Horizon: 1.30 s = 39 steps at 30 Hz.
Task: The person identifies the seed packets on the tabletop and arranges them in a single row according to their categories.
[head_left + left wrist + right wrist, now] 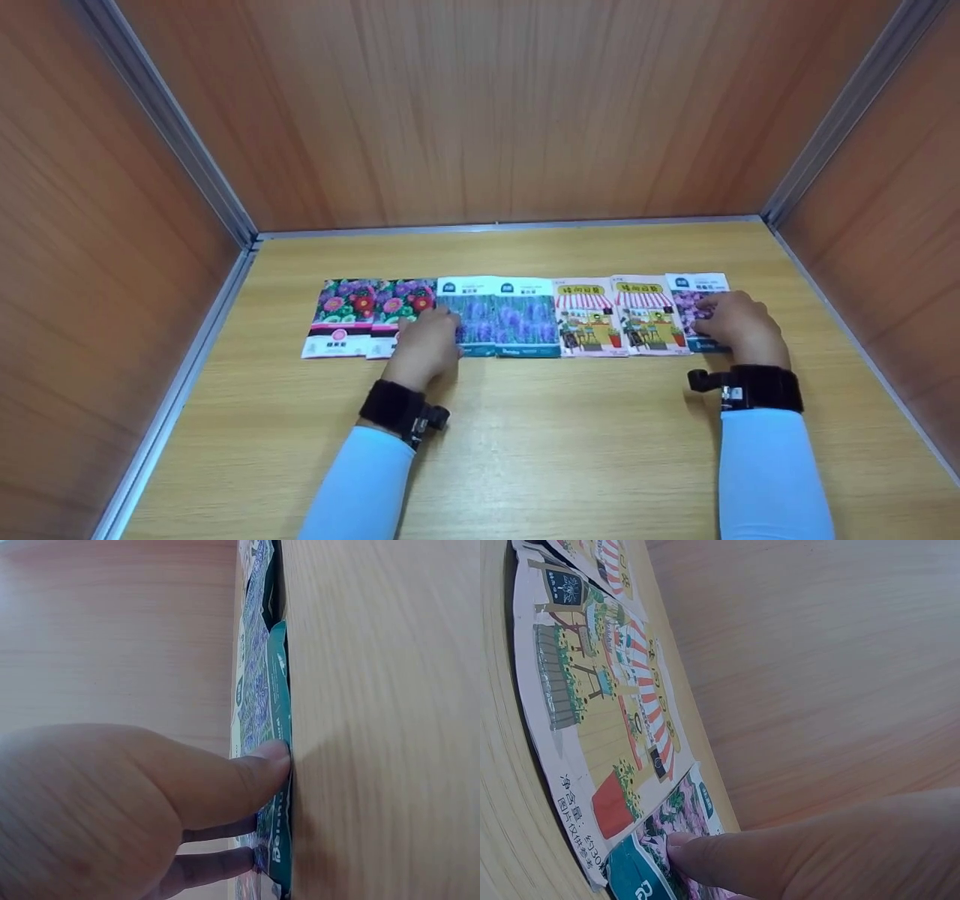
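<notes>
Flower seed packets lie in a row on the table [555, 442]. My left hand [426, 341] rests over the join between a red-and-purple flower packet [341, 304] pair and the left lavender packet [474, 319]. In the left wrist view, the thumb of my left hand [135, 802] presses the teal bottom edge of the lavender packet [279, 690], with two fingertips touching down beyond it. My right hand [739, 322] lies on the purple-flower packet [682, 300] at the right end. Its thumb touches that packet's flower picture [694, 814] in the right wrist view.
A second lavender packet [525, 322] and two pink packets with a striped-awning shop picture [585, 319] fill the middle of the row, edges meeting or overlapping. Wood-grain panels [495, 112] with grey metal edging [172, 135] enclose the table at the back and both sides.
</notes>
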### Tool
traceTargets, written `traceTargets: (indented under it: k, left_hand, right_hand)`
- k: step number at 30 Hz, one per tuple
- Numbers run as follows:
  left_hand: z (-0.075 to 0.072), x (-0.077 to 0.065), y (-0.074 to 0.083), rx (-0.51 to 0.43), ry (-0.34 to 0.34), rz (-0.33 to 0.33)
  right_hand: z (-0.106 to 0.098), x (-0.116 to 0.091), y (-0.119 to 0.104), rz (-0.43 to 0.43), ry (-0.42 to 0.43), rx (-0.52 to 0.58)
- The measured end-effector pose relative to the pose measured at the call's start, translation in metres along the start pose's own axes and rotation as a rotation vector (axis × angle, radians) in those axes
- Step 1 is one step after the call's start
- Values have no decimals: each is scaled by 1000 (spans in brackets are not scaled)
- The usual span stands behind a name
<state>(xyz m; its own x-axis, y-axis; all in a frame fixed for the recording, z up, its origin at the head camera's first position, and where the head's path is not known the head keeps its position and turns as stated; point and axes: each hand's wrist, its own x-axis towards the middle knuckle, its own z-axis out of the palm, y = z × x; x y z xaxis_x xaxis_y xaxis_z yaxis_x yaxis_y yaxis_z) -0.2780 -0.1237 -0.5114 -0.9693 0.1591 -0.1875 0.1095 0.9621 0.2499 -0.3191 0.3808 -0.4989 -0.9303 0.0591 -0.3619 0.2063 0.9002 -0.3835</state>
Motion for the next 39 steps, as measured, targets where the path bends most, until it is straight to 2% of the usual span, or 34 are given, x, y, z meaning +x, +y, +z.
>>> traceTargets:
  k: [9, 19, 33, 39]
  left_hand:
    - [0, 0, -1, -22, -15, -7]
    - [0, -5, -1, -15, 36, 25]
    - [1, -3, 2, -35, 24, -17]
    - [1, -3, 1, -13, 73, -6]
  right_hand:
    - [-2, -1, -1, -2, -4, -2]
    - [0, -2, -2, 35, 23, -18]
    - [-5, 1, -3, 51, 36, -20]
    - [-2, 0, -4, 24, 83, 8]
